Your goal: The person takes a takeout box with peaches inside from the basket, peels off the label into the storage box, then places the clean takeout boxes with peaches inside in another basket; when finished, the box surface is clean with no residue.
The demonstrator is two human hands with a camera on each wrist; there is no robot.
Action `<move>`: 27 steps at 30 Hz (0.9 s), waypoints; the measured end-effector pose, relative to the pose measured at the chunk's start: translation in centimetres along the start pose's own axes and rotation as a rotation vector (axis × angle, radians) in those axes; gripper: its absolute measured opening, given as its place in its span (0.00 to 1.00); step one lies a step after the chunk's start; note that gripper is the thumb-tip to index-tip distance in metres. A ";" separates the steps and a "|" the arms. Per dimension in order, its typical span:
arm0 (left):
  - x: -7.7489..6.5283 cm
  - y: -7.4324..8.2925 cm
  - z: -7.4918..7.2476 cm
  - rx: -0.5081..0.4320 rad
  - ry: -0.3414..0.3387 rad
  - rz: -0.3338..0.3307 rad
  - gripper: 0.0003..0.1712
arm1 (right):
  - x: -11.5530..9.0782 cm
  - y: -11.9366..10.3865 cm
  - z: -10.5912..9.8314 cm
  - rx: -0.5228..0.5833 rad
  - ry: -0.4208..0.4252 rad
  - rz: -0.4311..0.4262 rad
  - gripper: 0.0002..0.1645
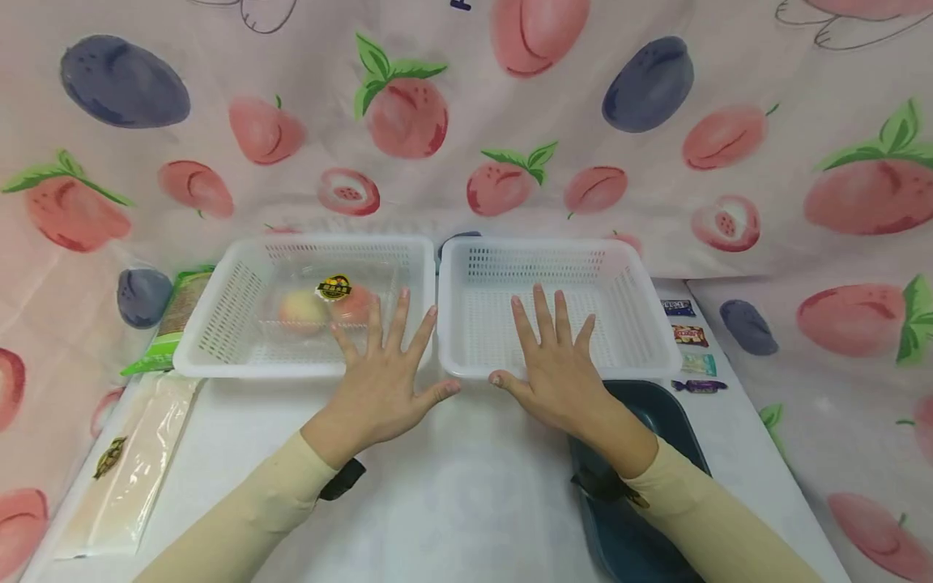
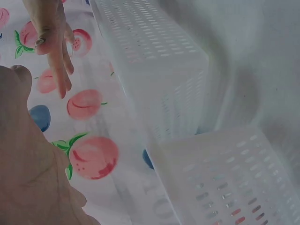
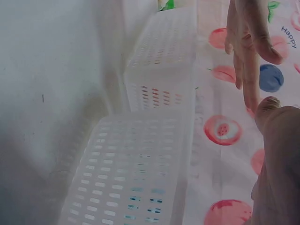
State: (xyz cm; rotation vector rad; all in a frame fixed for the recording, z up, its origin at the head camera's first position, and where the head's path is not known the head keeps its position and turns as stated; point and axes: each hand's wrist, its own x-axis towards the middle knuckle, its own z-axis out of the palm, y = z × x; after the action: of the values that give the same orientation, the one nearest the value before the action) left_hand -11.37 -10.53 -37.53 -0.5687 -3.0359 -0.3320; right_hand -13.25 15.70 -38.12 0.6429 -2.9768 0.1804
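Observation:
Both bare hands are held out over the near rims of two white perforated plastic baskets, fingers straight and spread. My left hand point(image 1: 384, 390) overlaps the front of the left basket point(image 1: 193, 344) in the head view. Inside that basket sits a clear lidded plastic box point(image 1: 291, 279) with a dark label and round yellow-red fruit. My right hand point(image 1: 560, 380) overlaps the front of the right basket point(image 1: 641, 356). Neither hand holds anything. The left wrist view shows the left palm point(image 2: 28, 154) at its left edge; the right wrist view shows the right palm point(image 3: 281, 164) at its right edge.
A dark tray point(image 1: 601, 526) lies under the right forearm. Several small wrapped sweets point(image 1: 688, 335) line the table's right side. Left of the baskets lie a green-edged bag point(image 1: 182, 316) and a long clear packet point(image 1: 134, 461). A fruit-print cloth point(image 1: 539, 121) hangs behind.

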 end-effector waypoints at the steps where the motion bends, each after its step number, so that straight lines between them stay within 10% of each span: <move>1: 0.0 0.0 0.0 0.006 0.001 0.000 0.59 | 0.0 0.0 0.0 0.001 0.001 -0.001 0.69; 27: -1.0 -0.2 -1.4 -0.113 0.007 -0.052 0.57 | 0.5 1.0 -1.1 0.081 -0.051 0.031 0.63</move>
State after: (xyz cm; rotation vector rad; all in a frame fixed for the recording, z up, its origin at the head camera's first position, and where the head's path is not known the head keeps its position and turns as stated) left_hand -10.54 -11.38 -36.25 -0.4932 -3.0442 -0.5093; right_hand -14.03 16.58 -37.06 0.6187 -3.0434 0.2919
